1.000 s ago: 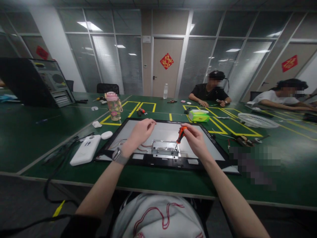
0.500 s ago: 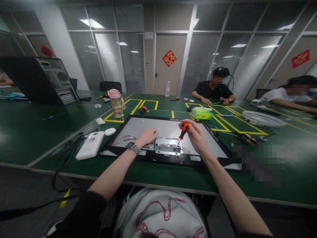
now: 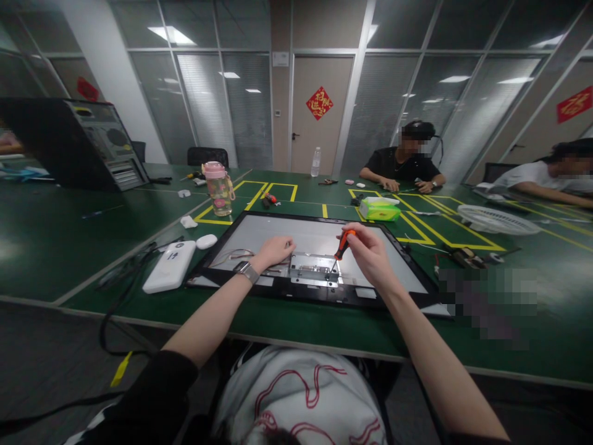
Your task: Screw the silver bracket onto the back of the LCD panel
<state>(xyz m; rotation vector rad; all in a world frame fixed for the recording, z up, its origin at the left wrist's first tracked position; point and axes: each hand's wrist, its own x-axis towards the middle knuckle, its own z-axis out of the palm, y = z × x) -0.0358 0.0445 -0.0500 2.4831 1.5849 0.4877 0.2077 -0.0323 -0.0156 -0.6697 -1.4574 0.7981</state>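
My right hand point(image 3: 369, 250) grips the orange-and-black handle of a screwdriver point(image 3: 343, 245), held at a slant. Its thin shaft points down at a silver metal bracket point(image 3: 311, 264); whether the tip sits in a screw is too small to tell. That bracket lies near the front edge of a flat display panel point(image 3: 278, 230) with a black frame and a grey-white back. To the bracket's left, my left hand point(image 3: 274, 252) rests on the panel with fingers curled; what they hold, if anything, is hidden. Thin wires point(image 3: 234, 254) run beside the left wrist, which wears a watch.
Left of the panel lie a white power bank point(image 3: 170, 267) and a small white case point(image 3: 206, 241). A pink-lidded bottle point(image 3: 217, 191) stands behind. Beyond are a green tissue pack point(image 3: 380, 210), a white fan grille point(image 3: 498, 220), a computer tower point(image 3: 99, 145) and two people across the table.
My right hand's fingers have shifted slightly around the screwdriver handle, while the tool stays at the same place on the bracket. The left hand keeps its place. The camera view has tilted a little.
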